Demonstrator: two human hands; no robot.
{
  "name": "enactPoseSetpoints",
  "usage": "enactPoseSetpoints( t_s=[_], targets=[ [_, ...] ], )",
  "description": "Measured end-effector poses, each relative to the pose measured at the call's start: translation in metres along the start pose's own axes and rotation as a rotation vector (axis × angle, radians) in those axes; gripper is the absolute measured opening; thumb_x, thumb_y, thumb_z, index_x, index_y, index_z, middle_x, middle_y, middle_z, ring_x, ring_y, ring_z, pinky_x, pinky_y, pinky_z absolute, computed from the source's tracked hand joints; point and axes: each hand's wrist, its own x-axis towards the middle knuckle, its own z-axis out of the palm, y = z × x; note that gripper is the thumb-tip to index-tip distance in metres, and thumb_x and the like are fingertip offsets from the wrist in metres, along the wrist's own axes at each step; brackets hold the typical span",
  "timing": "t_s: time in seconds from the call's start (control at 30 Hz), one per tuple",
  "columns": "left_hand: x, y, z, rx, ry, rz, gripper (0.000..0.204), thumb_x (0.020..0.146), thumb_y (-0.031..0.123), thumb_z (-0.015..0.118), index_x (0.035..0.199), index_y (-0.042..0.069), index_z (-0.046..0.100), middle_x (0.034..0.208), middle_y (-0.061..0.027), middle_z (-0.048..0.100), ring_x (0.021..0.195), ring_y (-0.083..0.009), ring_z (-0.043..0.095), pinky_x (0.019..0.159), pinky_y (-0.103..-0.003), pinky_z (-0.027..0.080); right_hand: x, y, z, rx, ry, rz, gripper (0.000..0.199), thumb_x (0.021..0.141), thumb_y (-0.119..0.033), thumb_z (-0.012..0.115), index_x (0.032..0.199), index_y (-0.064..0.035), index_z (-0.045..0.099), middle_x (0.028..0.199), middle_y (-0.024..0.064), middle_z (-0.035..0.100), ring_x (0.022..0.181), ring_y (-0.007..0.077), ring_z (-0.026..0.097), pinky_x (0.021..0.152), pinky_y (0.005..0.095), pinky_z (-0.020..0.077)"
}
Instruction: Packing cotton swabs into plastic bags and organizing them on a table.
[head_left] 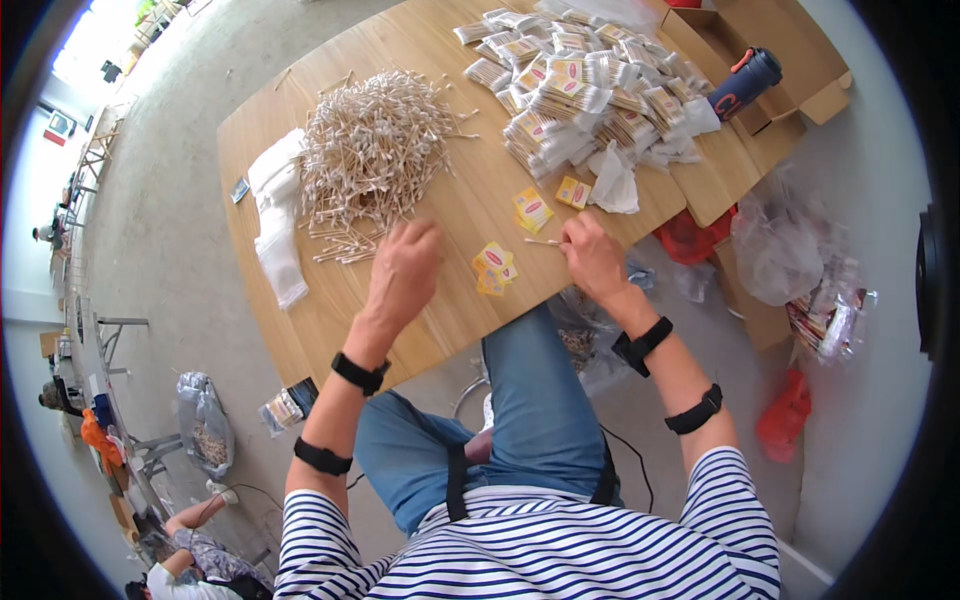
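A large heap of loose cotton swabs [375, 150] lies on the left half of the wooden table. My left hand [408, 262] is closed at the heap's near right edge, its fingers curled; whatever they hold is hidden. Farther right, my right hand [595, 258] pinches a cotton swab [538, 241] that points left over the tabletop. Between my hands lies a small fan of yellow printed cards [494, 267]. More yellow cards [533, 208] and a small yellow card stack [573, 192] sit just beyond my right hand. White plastic sleeves [277, 262] lie left of the heap.
Packed swab bags [575, 85] are piled at the far right, beside a dark bottle [745, 83] and an open cardboard box [820, 65]. Plastic bags [775, 245] hang off the table's right side. Another person [195, 560] is at the lower left.
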Motion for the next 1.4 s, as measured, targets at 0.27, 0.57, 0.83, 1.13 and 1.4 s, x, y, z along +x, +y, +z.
enactPoseSetpoints(
  t_s=[0.27,0.57,0.83,1.13,1.4],
  targets=[
    [-0.084,0.027,0.009,-0.108,0.1,-0.134,0.021,0.08,0.002,0.066,0.101,0.001,0.065,0.113,-0.0149,0.063,0.105,-0.0343,0.057,0.091,-0.041,0.047,0.005,-0.002,-0.004,-0.251,-0.163,-0.25,0.01,0.081,-0.007,0.06,0.085,-0.0028,0.052,0.089,0.0177,0.055,0.074,0.0389,0.063,0.066,0.0475,0.0519],
    [-0.11,0.023,0.018,-0.121,0.229,-0.167,0.027,0.078,0.003,0.067,0.105,0.002,0.064,0.119,-0.0144,0.061,0.112,-0.0352,0.055,0.098,-0.043,0.044,0.011,-0.007,-0.001,-0.231,-0.164,-0.273,0.014,0.084,-0.012,0.06,0.091,-0.0018,0.054,0.093,0.0201,0.056,0.079,0.0398,0.063,0.07,0.0494,0.052],
    [-0.111,0.023,0.019,-0.127,0.242,-0.174,0.028,0.077,0.004,0.067,0.105,0.004,0.064,0.119,-0.0133,0.061,0.113,-0.0345,0.054,0.1,-0.043,0.043,0.095,-0.105,0.016,0.062,0.074,-0.37,0.014,0.085,-0.013,0.062,0.092,-0.002,0.059,0.092,0.0187,0.061,0.083,0.0382,0.063,0.073,0.0467,0.0513],
    [-0.109,0.023,0.02,-0.13,0.227,-0.178,0.026,0.078,0.005,0.068,0.103,0.003,0.065,0.118,-0.0134,0.062,0.112,-0.0346,0.055,0.099,-0.043,0.043,-0.017,-0.013,-0.024,0.13,0.05,-0.061,0.019,0.08,-0.018,0.071,0.088,-0.0025,0.064,0.09,0.0157,0.063,0.082,0.035,0.063,0.071,0.043,0.05],
    [-0.109,0.023,0.025,-0.017,0.24,-0.116,0.024,0.08,0.003,0.068,0.103,0.002,0.066,0.117,-0.0151,0.062,0.11,-0.0352,0.056,0.097,-0.043,0.044,-0.177,0.053,-0.036,0.209,0.205,0.352,0.027,0.078,-0.021,0.077,0.092,-0.0015,0.065,0.091,0.0152,0.063,0.083,0.0341,0.063,0.071,0.0432,0.0507]
  ],
)
